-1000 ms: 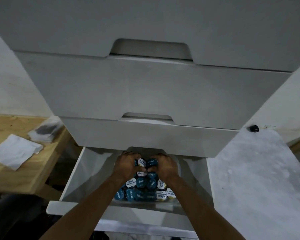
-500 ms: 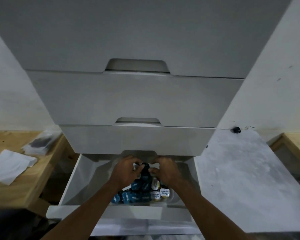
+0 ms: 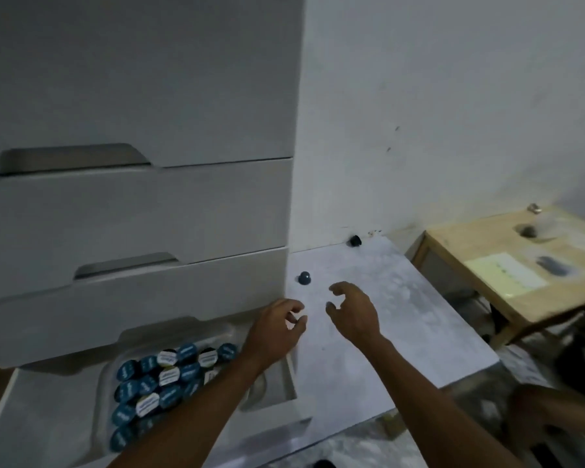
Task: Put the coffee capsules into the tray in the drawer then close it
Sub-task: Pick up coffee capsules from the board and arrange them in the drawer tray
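Observation:
The bottom drawer (image 3: 41, 417) of a white cabinet stands pulled out at the lower left. Inside it a clear tray (image 3: 107, 376) holds several blue and white-topped coffee capsules (image 3: 169, 376). On the marbled white surface (image 3: 402, 332) to the right, a blue capsule (image 3: 304, 278) stands near the cabinet's side and a black capsule (image 3: 354, 240) lies against the wall. My left hand (image 3: 277, 327) hovers over the drawer's right edge, fingers apart and empty. My right hand (image 3: 353, 312) is over the surface just below the blue capsule, also apart and empty.
Closed cabinet drawers (image 3: 132, 211) rise above the pulled-out one. A wooden table (image 3: 507, 265) with a paper sheet and small items stands at the right, beyond a gap. A white wall (image 3: 453, 113) backs the surface. A dark blurred shape (image 3: 551, 417) is at the lower right.
Both hands have left the capsules in the drawer and moved right, over the white surface. My view has swung right, so the blue capsule and the wooden table now show.

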